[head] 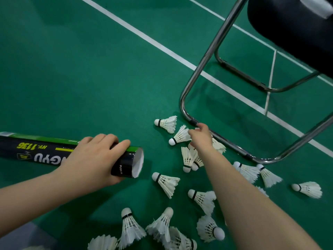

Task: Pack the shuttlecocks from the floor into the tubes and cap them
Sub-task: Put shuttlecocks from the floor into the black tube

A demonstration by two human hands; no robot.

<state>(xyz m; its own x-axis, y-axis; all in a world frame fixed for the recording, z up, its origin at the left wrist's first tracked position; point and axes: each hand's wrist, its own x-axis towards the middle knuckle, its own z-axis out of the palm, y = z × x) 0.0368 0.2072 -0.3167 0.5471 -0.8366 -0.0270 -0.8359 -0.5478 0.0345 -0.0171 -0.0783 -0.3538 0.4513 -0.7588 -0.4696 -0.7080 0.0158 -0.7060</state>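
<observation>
Fingers (104,138) of the left hand (90,159) curl round a glossy black-and-green cardboard tube (36,150), held level, round open end toward the right. Right hand (201,137): fingertips (191,132) touch the feather skirt of one shuttlecock (180,137); cannot tell if gripped. More white cork-tipped shuttlecocks (167,184) lie scattered on the matte green floor (90,69), near a chrome chair leg (198,69).

- The tube (36,150) bears "HY-1136" in yellow.
- Near its open end stands "PUSH IN" in white.
- White brand letters end in "GYU"; the left hand (93,159) covers the rest.
</observation>
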